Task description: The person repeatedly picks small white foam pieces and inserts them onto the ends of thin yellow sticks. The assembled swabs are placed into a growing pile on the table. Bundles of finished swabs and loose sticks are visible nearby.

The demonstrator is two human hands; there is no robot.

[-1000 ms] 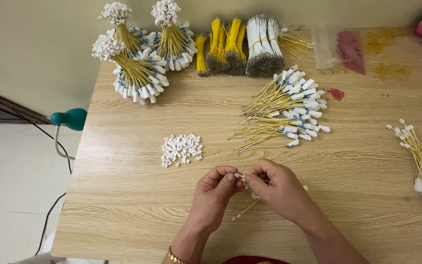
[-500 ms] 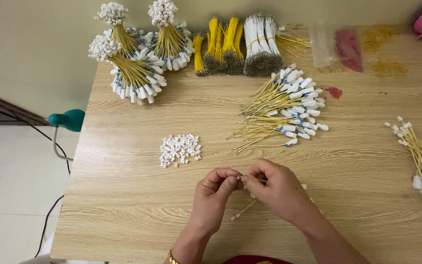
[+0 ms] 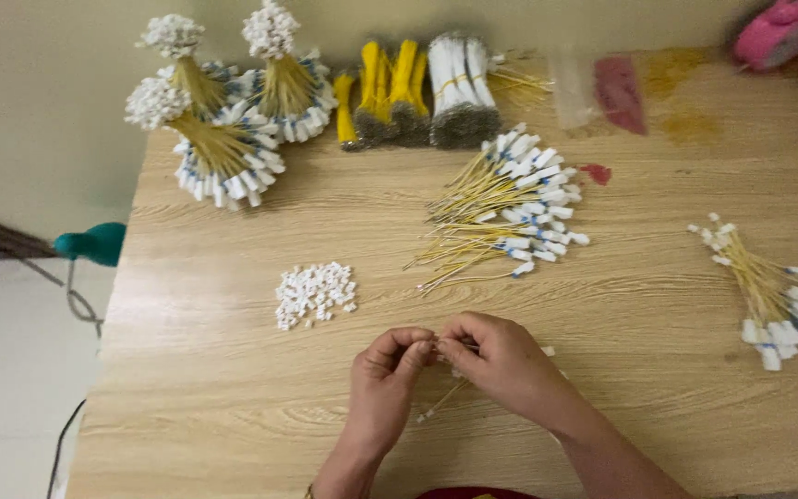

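My left hand (image 3: 388,381) and my right hand (image 3: 501,360) meet at the fingertips near the front of the wooden table (image 3: 233,407). Between them they pinch a thin yellow wire (image 3: 440,401) whose lower end trails toward me; whatever sits at its upper end is hidden by my fingers. A small heap of white plastic connectors (image 3: 315,293) lies just left of and beyond my left hand. A loose pile of yellow wires with white and blue ends (image 3: 508,214) lies beyond my right hand.
Tied bundles of finished wires (image 3: 226,139) stand at the back left, with yellow and grey bundles (image 3: 417,92) beside them. Another spread of wires (image 3: 772,293) lies at the right. Clear bags (image 3: 602,88) and a pink object (image 3: 778,32) sit at the back right.
My hands have stayed together on the wire with only small finger shifts. The view has shifted slightly.
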